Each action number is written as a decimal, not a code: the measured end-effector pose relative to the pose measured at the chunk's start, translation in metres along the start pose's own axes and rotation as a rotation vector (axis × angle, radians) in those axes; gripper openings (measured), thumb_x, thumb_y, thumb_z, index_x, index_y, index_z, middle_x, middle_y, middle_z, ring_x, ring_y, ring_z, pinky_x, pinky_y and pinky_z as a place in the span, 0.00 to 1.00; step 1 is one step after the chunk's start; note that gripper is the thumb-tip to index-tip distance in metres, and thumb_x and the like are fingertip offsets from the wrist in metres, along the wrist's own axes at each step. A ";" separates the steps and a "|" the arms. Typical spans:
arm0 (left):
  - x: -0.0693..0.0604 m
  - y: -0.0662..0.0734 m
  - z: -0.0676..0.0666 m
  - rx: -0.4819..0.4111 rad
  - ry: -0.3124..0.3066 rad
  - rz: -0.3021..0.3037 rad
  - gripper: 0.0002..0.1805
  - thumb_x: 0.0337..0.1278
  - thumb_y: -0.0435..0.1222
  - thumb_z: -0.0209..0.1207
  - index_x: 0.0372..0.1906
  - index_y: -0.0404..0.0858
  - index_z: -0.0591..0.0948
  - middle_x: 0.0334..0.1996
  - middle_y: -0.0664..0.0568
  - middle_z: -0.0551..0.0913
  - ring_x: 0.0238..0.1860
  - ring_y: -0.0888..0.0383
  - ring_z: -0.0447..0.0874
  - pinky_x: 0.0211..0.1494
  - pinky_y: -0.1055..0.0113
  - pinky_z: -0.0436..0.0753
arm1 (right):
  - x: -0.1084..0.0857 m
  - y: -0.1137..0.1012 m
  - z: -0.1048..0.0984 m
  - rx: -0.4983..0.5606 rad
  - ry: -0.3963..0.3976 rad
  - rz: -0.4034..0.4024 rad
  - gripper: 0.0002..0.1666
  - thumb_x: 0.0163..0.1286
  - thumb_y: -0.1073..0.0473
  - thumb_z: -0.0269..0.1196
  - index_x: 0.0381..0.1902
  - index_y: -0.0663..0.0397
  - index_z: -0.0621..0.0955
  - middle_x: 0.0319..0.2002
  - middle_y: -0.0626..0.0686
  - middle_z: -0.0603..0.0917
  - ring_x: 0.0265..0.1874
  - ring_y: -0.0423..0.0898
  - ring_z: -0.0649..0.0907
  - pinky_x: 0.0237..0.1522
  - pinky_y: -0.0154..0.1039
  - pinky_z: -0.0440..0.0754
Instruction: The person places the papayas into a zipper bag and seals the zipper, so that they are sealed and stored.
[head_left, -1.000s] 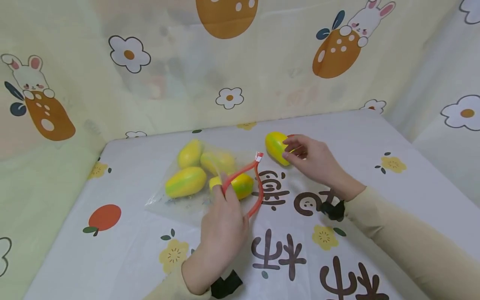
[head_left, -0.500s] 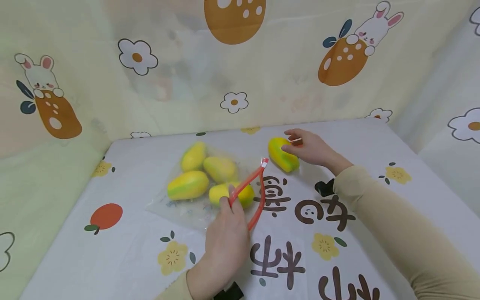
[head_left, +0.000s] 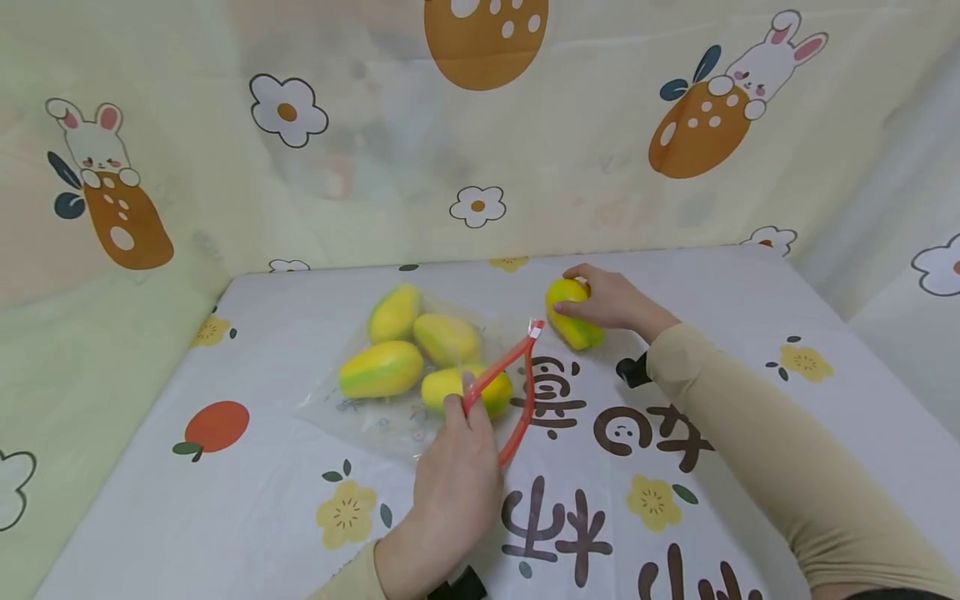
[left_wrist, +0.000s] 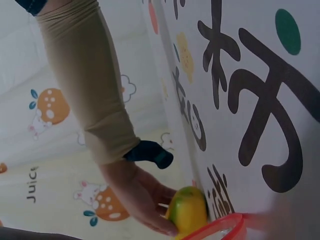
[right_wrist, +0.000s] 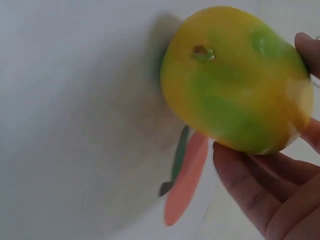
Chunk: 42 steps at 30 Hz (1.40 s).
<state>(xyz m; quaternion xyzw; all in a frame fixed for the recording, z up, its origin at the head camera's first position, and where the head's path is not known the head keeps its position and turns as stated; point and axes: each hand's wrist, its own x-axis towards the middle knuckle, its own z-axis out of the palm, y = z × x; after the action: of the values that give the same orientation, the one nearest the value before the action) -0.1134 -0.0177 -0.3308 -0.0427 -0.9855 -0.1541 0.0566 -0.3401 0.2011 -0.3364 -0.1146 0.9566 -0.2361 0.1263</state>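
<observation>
A clear plastic zip bag (head_left: 405, 433) with a red zipper edge (head_left: 517, 437) lies on the table, several yellow-green mangoes (head_left: 380, 369) inside it. My left hand (head_left: 459, 487) pinches the red edge and keeps the mouth spread, facing right. Beyond the mouth, a single mango (head_left: 576, 325) rests outside the bag. Thumb and fingers of my right hand (head_left: 617, 298) grip this mango from both sides. Up close in the right wrist view, the mango (right_wrist: 235, 85) shows green patches and a small brown stem end. The left wrist view also catches the right hand (left_wrist: 137, 195) around it.
A white printed cloth (head_left: 247, 517) with flowers, fruit and dark lettering covers the table. Behind it hangs a pale curtain (head_left: 375, 192) with rabbits and flowers. Another pale curtain (head_left: 885, 275) borders the right side.
My right hand has gone from hovering beside the lone mango to gripping it. The left hand still holds the bag's red edge. The head view has shifted slightly.
</observation>
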 end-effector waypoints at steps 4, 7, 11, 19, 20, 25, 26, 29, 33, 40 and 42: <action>-0.002 0.000 -0.001 0.004 0.004 0.001 0.50 0.44 0.28 0.75 0.74 0.24 0.63 0.45 0.37 0.72 0.21 0.54 0.70 0.21 0.69 0.80 | -0.008 0.011 -0.002 0.113 0.014 0.039 0.43 0.72 0.43 0.61 0.75 0.60 0.61 0.71 0.69 0.68 0.63 0.64 0.72 0.67 0.60 0.74; -0.002 0.000 0.000 0.006 -0.007 -0.004 0.50 0.45 0.28 0.75 0.74 0.25 0.63 0.45 0.37 0.72 0.22 0.55 0.70 0.21 0.70 0.79 | -0.019 0.021 -0.004 0.195 0.030 0.053 0.44 0.72 0.44 0.62 0.74 0.62 0.59 0.72 0.70 0.65 0.66 0.65 0.70 0.69 0.62 0.72; -0.001 -0.001 0.000 0.004 -0.031 -0.012 0.50 0.45 0.29 0.75 0.75 0.26 0.63 0.47 0.38 0.72 0.22 0.55 0.69 0.22 0.72 0.79 | -0.037 0.038 -0.008 0.257 0.048 0.039 0.44 0.72 0.46 0.63 0.76 0.60 0.58 0.73 0.69 0.63 0.66 0.66 0.69 0.68 0.63 0.72; 0.000 -0.002 0.001 -0.013 -0.041 -0.004 0.51 0.42 0.32 0.78 0.74 0.26 0.64 0.49 0.37 0.72 0.23 0.56 0.70 0.24 0.72 0.82 | -0.086 0.063 -0.008 0.300 0.066 -0.018 0.42 0.73 0.51 0.64 0.77 0.55 0.60 0.73 0.64 0.65 0.63 0.66 0.74 0.63 0.49 0.78; 0.000 -0.002 0.001 -0.014 -0.039 -0.004 0.51 0.42 0.32 0.78 0.74 0.26 0.64 0.49 0.36 0.73 0.23 0.56 0.70 0.25 0.71 0.82 | -0.093 0.064 -0.008 0.308 0.070 -0.022 0.42 0.73 0.51 0.65 0.76 0.55 0.60 0.72 0.64 0.66 0.64 0.65 0.74 0.62 0.42 0.79; 0.000 -0.002 0.001 -0.036 -0.041 -0.015 0.52 0.44 0.30 0.76 0.76 0.26 0.62 0.51 0.35 0.73 0.23 0.56 0.70 0.25 0.73 0.81 | -0.124 0.063 -0.003 0.344 0.102 -0.082 0.40 0.71 0.55 0.67 0.73 0.60 0.63 0.68 0.64 0.71 0.60 0.60 0.77 0.48 0.17 0.75; -0.001 -0.002 0.000 -0.040 -0.042 -0.015 0.52 0.45 0.30 0.76 0.76 0.26 0.62 0.51 0.35 0.73 0.23 0.56 0.70 0.24 0.73 0.80 | -0.130 0.061 -0.001 0.348 0.104 -0.098 0.39 0.70 0.56 0.68 0.72 0.61 0.63 0.67 0.64 0.72 0.59 0.59 0.77 0.47 0.17 0.76; 0.000 -0.002 -0.001 -0.043 -0.039 -0.015 0.52 0.45 0.30 0.76 0.76 0.27 0.62 0.51 0.35 0.73 0.23 0.56 0.70 0.24 0.74 0.80 | -0.143 0.050 0.006 0.352 0.085 -0.141 0.38 0.69 0.58 0.69 0.70 0.62 0.65 0.65 0.63 0.74 0.57 0.58 0.79 0.47 0.22 0.80; 0.001 -0.003 -0.001 -0.043 -0.036 -0.014 0.51 0.46 0.30 0.76 0.76 0.27 0.62 0.51 0.35 0.73 0.22 0.56 0.69 0.24 0.74 0.80 | -0.151 0.028 0.019 0.372 0.029 -0.198 0.37 0.67 0.59 0.71 0.66 0.65 0.66 0.64 0.65 0.76 0.57 0.59 0.81 0.51 0.31 0.86; 0.000 -0.003 -0.001 -0.059 -0.044 -0.012 0.50 0.50 0.31 0.74 0.77 0.28 0.60 0.51 0.35 0.72 0.23 0.55 0.69 0.24 0.72 0.79 | -0.146 -0.007 0.044 0.391 -0.099 -0.246 0.33 0.65 0.54 0.73 0.59 0.62 0.70 0.61 0.63 0.79 0.59 0.59 0.83 0.55 0.43 0.86; 0.000 -0.003 -0.001 -0.061 -0.048 -0.014 0.50 0.49 0.31 0.74 0.77 0.28 0.60 0.52 0.35 0.72 0.24 0.54 0.70 0.26 0.71 0.81 | -0.144 -0.013 0.051 0.394 -0.125 -0.246 0.33 0.64 0.53 0.73 0.58 0.62 0.71 0.61 0.63 0.79 0.59 0.58 0.83 0.56 0.45 0.86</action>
<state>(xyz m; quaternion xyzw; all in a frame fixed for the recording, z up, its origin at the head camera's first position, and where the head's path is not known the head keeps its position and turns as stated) -0.1131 -0.0206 -0.3304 -0.0410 -0.9817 -0.1837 0.0308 -0.1876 0.2082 -0.3466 -0.2180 0.8611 -0.4245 0.1755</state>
